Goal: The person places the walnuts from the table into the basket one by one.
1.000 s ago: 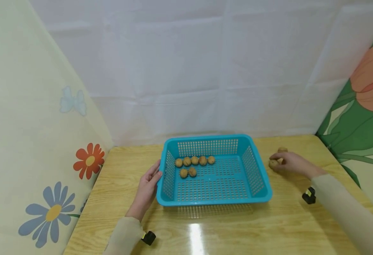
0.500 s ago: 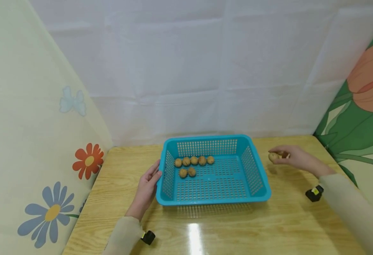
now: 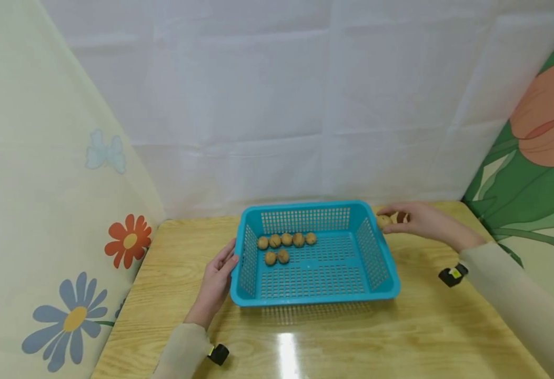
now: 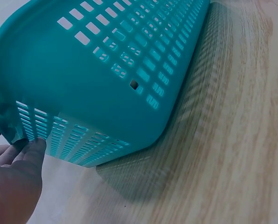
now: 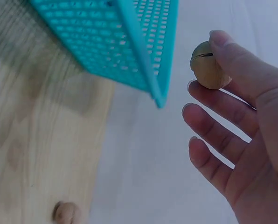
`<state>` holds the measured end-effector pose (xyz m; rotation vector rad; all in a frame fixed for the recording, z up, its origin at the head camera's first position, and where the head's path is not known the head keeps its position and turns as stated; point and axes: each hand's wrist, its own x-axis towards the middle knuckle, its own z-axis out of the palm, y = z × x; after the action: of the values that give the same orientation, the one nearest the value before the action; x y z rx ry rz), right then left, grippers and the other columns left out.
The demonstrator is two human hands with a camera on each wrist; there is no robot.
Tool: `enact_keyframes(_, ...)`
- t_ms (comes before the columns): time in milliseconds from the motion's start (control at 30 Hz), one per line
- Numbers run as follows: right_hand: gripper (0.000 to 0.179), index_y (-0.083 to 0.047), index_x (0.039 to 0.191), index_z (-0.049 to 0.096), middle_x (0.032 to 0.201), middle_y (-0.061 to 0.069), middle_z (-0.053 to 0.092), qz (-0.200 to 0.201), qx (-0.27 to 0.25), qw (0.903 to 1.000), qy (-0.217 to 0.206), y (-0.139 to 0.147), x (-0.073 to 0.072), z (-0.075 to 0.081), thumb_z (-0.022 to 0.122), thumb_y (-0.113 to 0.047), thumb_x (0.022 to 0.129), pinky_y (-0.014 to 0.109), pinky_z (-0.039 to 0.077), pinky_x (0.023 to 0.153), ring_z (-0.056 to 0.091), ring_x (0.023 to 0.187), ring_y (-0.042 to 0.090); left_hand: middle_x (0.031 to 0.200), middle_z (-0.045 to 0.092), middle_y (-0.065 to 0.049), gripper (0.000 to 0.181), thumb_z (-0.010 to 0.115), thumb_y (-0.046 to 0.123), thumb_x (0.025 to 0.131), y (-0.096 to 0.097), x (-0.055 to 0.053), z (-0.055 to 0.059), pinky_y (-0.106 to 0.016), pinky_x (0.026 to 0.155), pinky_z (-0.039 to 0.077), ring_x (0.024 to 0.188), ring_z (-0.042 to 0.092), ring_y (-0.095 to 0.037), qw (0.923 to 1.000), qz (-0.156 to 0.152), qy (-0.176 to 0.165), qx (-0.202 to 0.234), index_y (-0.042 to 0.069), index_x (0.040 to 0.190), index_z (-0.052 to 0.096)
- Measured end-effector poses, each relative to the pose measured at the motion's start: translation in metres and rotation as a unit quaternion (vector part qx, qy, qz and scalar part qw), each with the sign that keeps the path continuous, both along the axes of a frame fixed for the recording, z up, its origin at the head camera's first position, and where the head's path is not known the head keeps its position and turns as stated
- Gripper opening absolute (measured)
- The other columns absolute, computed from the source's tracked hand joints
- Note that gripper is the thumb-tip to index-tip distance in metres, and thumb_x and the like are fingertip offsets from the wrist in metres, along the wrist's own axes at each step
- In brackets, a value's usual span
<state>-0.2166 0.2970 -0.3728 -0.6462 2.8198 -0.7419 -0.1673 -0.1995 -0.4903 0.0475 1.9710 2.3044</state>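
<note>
My right hand (image 3: 421, 223) is raised beside the far right corner of a blue plastic basket (image 3: 314, 301). Between thumb and forefinger it pinches a walnut (image 5: 209, 67), a dark crack showing in its shell; the other fingers are spread apart. At the basket's left side, my left hand (image 3: 218, 276) grips the rim, with fingers (image 4: 32, 154) against the outer wall under the lip. Inside the basket, several walnuts (image 3: 286, 240) form a row along the back left, and two more walnuts (image 3: 277, 257) sit just in front of them.
Another walnut (image 5: 68, 213) lies on the wooden table (image 3: 333, 342), to the right of the basket. A white cloth (image 3: 258, 105) hangs behind the table. Flower-printed cloths stand at left and right. Each sleeve has a small black camera (image 3: 453, 275) at the wrist.
My right hand has lifted a walnut off the table and brought it left to the basket's right rim. The left hand stays on the basket's left rim.
</note>
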Motion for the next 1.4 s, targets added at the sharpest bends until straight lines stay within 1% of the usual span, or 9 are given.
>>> enact_keyframes(167, 0.057, -0.010, 0.142, 0.065, 0.108, -0.001, 0.070, 0.026, 0.016, 0.9995, -0.005, -0.028, -0.011, 0.007, 0.075, -0.042, 0.096, 0.035, 0.051, 0.068, 0.060, 0.083, 0.016, 0.166, 0.035, -0.016, 0.058, 0.051, 0.012, 0.110, -0.001, -0.001, 0.002, -0.021, 0.103, 0.051, 0.128, 0.056, 0.004, 1.0000, 0.007, 0.000, 0.003, 0.004, 0.163, 0.031)
enact_keyframes(333, 0.050, -0.014, 0.136, 0.070, 0.111, -0.004, 0.072, 0.079, 0.039, 0.9956, 0.031, -0.058, -0.023, 0.003, 0.076, -0.043, 0.095, 0.035, 0.051, 0.071, 0.059, 0.084, 0.011, 0.166, 0.036, -0.015, 0.058, 0.051, 0.011, 0.110, -0.001, -0.001, 0.002, -0.021, 0.104, 0.050, 0.128, 0.055, 0.004, 0.9999, 0.007, 0.001, 0.007, 0.004, 0.163, 0.030)
enact_keyframes(533, 0.041, -0.016, 0.131, 0.071, 0.125, 0.000, 0.071, 0.133, 0.008, 0.9908, 0.024, -0.092, -0.036, -0.012, 0.076, -0.036, 0.096, 0.035, 0.054, 0.077, 0.061, 0.089, 0.009, 0.166, 0.036, -0.014, 0.058, 0.052, 0.012, 0.110, -0.002, -0.001, 0.001, -0.020, 0.104, 0.050, 0.131, 0.054, 0.003, 1.0000, 0.009, 0.000, 0.002, 0.005, 0.163, 0.031)
enact_keyframes(733, 0.039, -0.010, 0.133, 0.068, 0.129, 0.006, 0.070, 0.164, -0.003, 0.9864, 0.003, -0.122, -0.045, -0.029, 0.075, -0.026, 0.098, 0.040, 0.058, 0.085, 0.069, 0.099, 0.023, 0.166, 0.036, -0.015, 0.059, 0.053, 0.015, 0.110, -0.001, 0.000, 0.002, -0.020, 0.104, 0.050, 0.139, 0.050, -0.005, 0.9999, 0.006, -0.006, -0.012, 0.005, 0.163, 0.031)
enact_keyframes(833, 0.040, -0.008, 0.135, 0.067, 0.131, 0.007, 0.069, 0.166, -0.003, 0.9862, -0.009, -0.136, -0.047, -0.038, 0.073, -0.026, 0.100, 0.041, 0.058, 0.089, 0.068, 0.105, 0.027, 0.165, 0.037, -0.015, 0.058, 0.053, 0.015, 0.110, -0.001, 0.000, 0.001, -0.020, 0.104, 0.050, 0.144, 0.046, -0.014, 0.9999, 0.005, -0.005, -0.014, 0.005, 0.163, 0.031)
enact_keyframes(933, 0.039, -0.008, 0.133, 0.067, 0.129, 0.005, 0.069, 0.164, 0.007, 0.9863, -0.015, -0.149, -0.047, -0.049, 0.073, -0.027, 0.099, 0.038, 0.057, 0.086, 0.067, 0.101, 0.021, 0.165, 0.036, -0.016, 0.059, 0.053, 0.015, 0.110, -0.001, 0.001, 0.000, -0.021, 0.104, 0.050, 0.146, 0.044, -0.019, 0.9999, 0.001, -0.001, -0.012, 0.004, 0.163, 0.031)
enact_keyframes(1067, 0.037, -0.009, 0.130, 0.069, 0.125, 0.005, 0.070, 0.155, 0.015, 0.9877, -0.017, -0.163, -0.046, -0.064, 0.076, -0.025, 0.097, 0.036, 0.056, 0.083, 0.064, 0.094, 0.015, 0.165, 0.036, -0.015, 0.058, 0.053, 0.015, 0.110, 0.000, 0.001, 0.000, -0.021, 0.104, 0.051, 0.144, 0.046, -0.016, 1.0000, 0.002, -0.001, -0.009, 0.004, 0.163, 0.032)
enact_keyframes(1267, 0.037, -0.008, 0.130, 0.070, 0.120, 0.005, 0.072, 0.124, -0.013, 0.9910, -0.049, -0.175, -0.048, -0.084, 0.077, -0.023, 0.097, 0.036, 0.059, 0.088, 0.068, 0.103, 0.018, 0.166, 0.036, -0.015, 0.059, 0.053, 0.015, 0.110, 0.000, 0.001, 0.002, -0.021, 0.104, 0.050, 0.143, 0.047, -0.014, 0.9999, 0.004, -0.003, -0.010, 0.005, 0.163, 0.031)
enact_keyframes(1400, 0.040, -0.007, 0.131, 0.070, 0.121, 0.006, 0.073, 0.116, -0.005, 0.9920, -0.049, -0.185, -0.048, -0.093, 0.077, -0.024, 0.096, 0.039, 0.058, 0.093, 0.068, 0.109, 0.021, 0.166, 0.036, -0.014, 0.059, 0.053, 0.016, 0.110, 0.000, 0.002, 0.003, -0.021, 0.105, 0.050, 0.145, 0.046, -0.016, 0.9999, 0.004, -0.004, -0.012, 0.005, 0.164, 0.031)
